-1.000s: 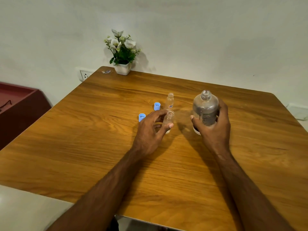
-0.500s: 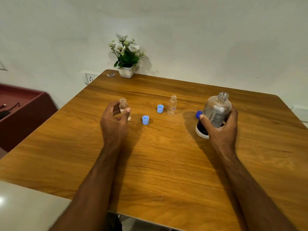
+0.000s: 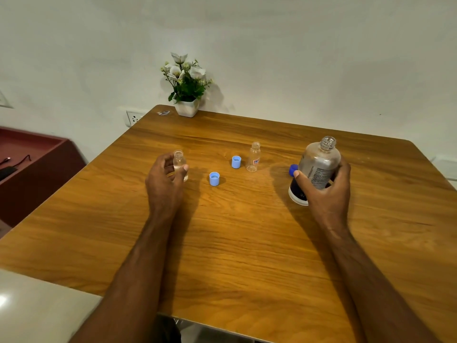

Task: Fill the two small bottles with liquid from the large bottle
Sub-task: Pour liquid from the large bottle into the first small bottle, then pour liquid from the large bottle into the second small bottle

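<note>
The left hand (image 3: 164,180) covered the lower left side of a small bottle (image 3: 180,164), so its base on the table (image 3: 235,243) was partly hidden. Right of that bottle, the right hand (image 3: 326,191) hid much of the large bottle (image 3: 319,164), whose label print was too small to read. A dark blue cap (image 3: 293,169) showed only partly behind the large bottle.

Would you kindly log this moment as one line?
left hand: holds small bottle | right hand: holds large bottle, uncapped | second small bottle: standing
</note>
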